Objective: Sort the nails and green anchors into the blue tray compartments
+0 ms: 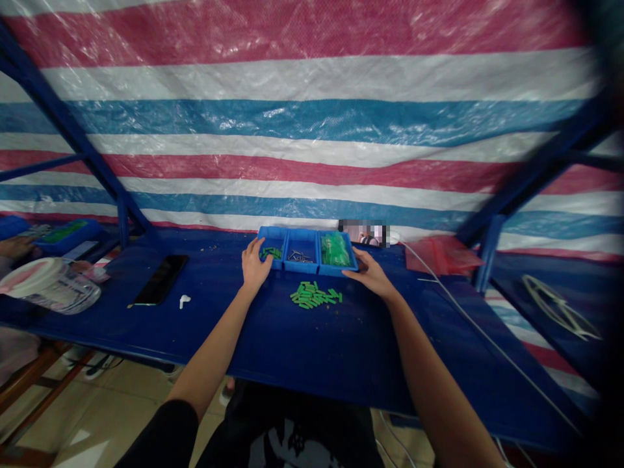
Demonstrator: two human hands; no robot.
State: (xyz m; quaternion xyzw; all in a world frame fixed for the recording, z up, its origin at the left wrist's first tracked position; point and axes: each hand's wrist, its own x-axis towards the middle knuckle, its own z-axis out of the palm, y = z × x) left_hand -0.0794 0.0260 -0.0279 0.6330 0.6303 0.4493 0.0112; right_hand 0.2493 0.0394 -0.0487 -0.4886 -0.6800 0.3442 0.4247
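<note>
A blue three-compartment tray (302, 267) sits on the blue table, held at both ends. My left hand (255, 265) grips its left end, fingers over the side and thumb at the front corner. At the right end my right hand (373, 275) holds on, thumb along the front and fingers by the side wall. Loose green plugs (273, 252) lie in the left compartment, and small metal screws (298, 257) in the middle one. Clear plastic packaging with green pieces (334, 249) fills the right compartment. In front of the tray, a pile of green plastic plugs (314, 296) lies on the table.
To the left are a black phone (162, 279), a white earbud (184, 300) and a clear tub (53, 286). Another person's hand (17, 248) is beside a blue tray (68, 237) at far left. Red plastic bags (443, 255) and a white cable (458, 302) lie right.
</note>
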